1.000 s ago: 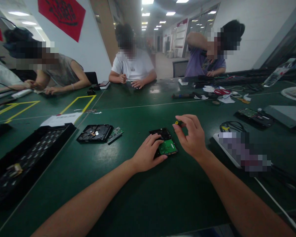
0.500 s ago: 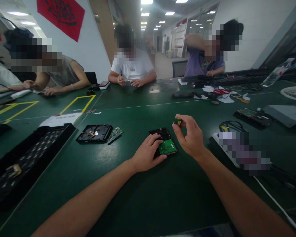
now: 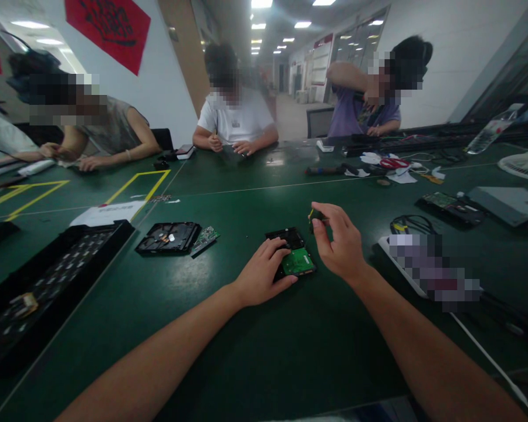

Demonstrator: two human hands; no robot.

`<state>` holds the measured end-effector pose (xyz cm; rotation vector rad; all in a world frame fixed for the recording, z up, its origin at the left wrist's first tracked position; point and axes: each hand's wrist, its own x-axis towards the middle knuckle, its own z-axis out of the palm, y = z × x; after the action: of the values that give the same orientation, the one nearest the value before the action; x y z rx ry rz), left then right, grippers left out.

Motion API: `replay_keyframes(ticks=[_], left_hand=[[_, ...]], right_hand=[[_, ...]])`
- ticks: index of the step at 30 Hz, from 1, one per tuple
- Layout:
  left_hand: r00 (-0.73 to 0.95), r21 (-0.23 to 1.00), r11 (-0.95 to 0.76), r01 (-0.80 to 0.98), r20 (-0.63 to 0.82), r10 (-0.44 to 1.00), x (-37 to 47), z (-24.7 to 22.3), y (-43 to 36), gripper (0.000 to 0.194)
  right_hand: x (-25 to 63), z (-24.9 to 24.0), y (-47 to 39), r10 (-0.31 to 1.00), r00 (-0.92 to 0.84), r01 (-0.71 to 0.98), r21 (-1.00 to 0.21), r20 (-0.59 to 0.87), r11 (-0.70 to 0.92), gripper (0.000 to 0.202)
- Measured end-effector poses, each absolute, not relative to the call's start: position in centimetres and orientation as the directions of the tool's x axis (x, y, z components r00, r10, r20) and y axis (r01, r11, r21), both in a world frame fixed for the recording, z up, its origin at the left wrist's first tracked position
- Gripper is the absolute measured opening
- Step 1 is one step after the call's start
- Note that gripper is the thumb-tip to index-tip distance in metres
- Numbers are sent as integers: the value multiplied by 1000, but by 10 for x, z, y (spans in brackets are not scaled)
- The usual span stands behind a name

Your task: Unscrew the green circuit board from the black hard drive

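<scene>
My left hand (image 3: 264,272) lies over the left part of a hard drive (image 3: 300,262) on the green table, steadying it. Its thumb is at the near edge and its fingers reach across the top. The drive has a black body and a green circuit board facing up. Just above and to the right, my right hand (image 3: 338,240) pinches a small black-and-yellow tool (image 3: 315,218) between thumb and fingers, apart from the drive. The fingers partly cover this tool, and I cannot make out its tip.
An opened black drive casing (image 3: 167,238) and a loose circuit board (image 3: 206,239) lie to the left, beside a long black tray (image 3: 57,287). On the right are a white-edged device (image 3: 400,264), a coiled cable (image 3: 413,224) and another drive (image 3: 449,209). Several people sit across the table.
In my right hand the small tool has turned, and its yellow part now faces another way, as thumb and fingers shifted on it. My left hand and the drive have stayed put.
</scene>
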<state>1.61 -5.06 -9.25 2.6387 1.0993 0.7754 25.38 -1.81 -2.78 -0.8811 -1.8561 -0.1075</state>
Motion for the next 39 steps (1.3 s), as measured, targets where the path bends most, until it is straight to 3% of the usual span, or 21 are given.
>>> replay_keyframes(ticks=[15,28,39], left_hand=[[593,358,-709,607,390,705,16,-91,-51,61],[595,354,-714,604,395,700,16,-91,-51,60],[589,366,-713,597,404,700,17,-91,-50,60]], right_hand=[[253,-27,-17,492,-185,635,-279,851,720,27],[253,-29,-18,536,-215,604,-320,816,730,35],[254,-24,-18,486,-201,630,-268,851,729,39]])
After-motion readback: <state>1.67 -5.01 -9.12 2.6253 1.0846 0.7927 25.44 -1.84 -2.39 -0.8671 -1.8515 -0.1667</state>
